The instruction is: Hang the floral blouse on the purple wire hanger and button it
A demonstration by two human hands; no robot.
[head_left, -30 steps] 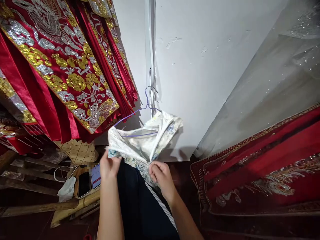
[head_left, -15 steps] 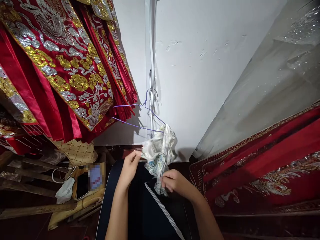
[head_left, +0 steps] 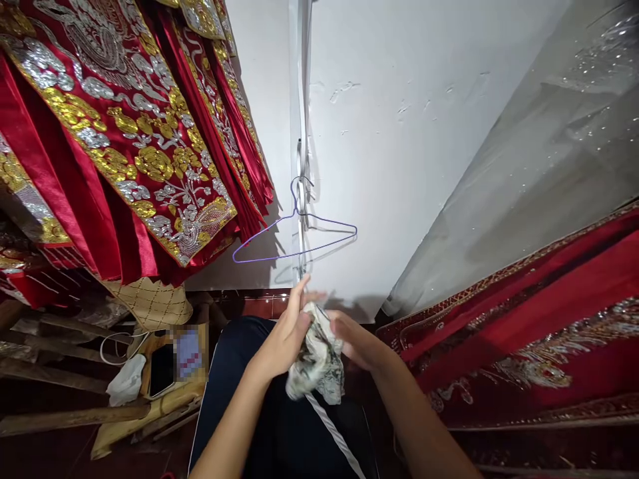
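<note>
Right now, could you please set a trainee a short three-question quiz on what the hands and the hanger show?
1. True or false: the purple wire hanger on the wall carries nothing.
2. The left hand and right hand hold: A a phone, B bunched patterned cloth, C the hanger.
3. Fill in: the embroidered garments hanging at left are ___ with gold and silver.
Key: 1 true; 2 B; 3 red.

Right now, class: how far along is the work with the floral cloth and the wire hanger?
Done: the purple wire hanger hangs bare against the white wall. In hand: the left hand and right hand bunch the pale floral cloth between them. Left: the cloth is crumpled, not folded flat or set down.
</note>
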